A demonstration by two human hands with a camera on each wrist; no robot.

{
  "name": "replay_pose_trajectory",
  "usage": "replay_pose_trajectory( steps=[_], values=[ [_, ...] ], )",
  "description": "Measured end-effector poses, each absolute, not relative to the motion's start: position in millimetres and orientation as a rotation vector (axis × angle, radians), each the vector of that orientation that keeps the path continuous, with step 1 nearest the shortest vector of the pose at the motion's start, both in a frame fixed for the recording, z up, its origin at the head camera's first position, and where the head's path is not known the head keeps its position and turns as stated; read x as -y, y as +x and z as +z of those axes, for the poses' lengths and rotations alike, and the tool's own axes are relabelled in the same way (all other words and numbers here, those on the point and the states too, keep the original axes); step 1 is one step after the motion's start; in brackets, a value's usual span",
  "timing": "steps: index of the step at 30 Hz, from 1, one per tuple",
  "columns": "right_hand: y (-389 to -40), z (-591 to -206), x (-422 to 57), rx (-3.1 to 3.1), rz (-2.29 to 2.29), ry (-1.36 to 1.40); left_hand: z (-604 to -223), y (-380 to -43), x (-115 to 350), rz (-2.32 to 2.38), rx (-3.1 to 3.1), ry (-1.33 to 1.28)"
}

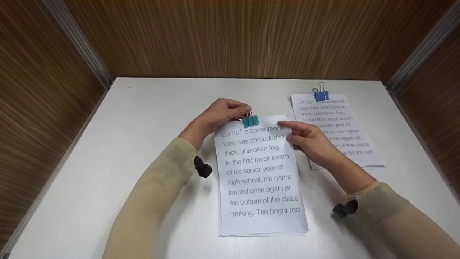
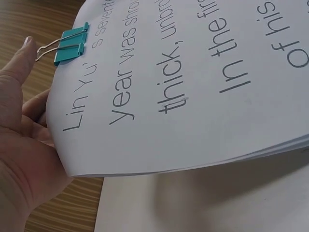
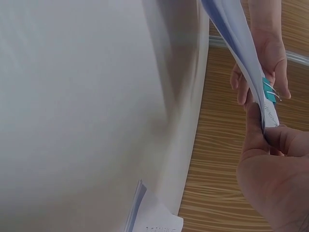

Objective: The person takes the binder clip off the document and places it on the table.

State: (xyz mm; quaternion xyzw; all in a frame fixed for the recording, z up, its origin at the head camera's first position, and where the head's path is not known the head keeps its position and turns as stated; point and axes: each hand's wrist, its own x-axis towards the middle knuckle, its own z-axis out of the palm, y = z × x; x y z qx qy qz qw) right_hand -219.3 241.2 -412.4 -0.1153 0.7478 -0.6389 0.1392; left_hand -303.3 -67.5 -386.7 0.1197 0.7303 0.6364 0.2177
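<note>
A printed paper stack [image 1: 260, 180] is held raised along its top edge, which carries a teal binder clip [image 1: 250, 121]. At that edge, my left hand [image 1: 222, 113] has its thumb against the clip's wire handles [image 2: 46, 50], with its other fingers behind the paper, partly hidden. My right hand [image 1: 312, 142] pinches the stack's top right corner between thumb and fingers. In the right wrist view the pages [image 3: 241, 48] appear edge-on, with the right thumb [image 3: 255, 128] on one face.
A second printed stack [image 1: 334, 129] lies on the white table [image 1: 107, 144] at the right, with a blue binder clip [image 1: 322, 95] on its top edge. My right forearm passes close to its lower part. Brown wood-grain panels [image 1: 233, 39] wall the table's back and sides.
</note>
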Motion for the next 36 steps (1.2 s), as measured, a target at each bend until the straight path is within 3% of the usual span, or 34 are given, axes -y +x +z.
replay_pose_trajectory(
  steps=[36],
  values=[
    [-219.9,-416.3,-238.9,-2.184,-1.816,-0.313,-390.0,-300.8,63.8,1.777,-2.103,0.315]
  ],
)
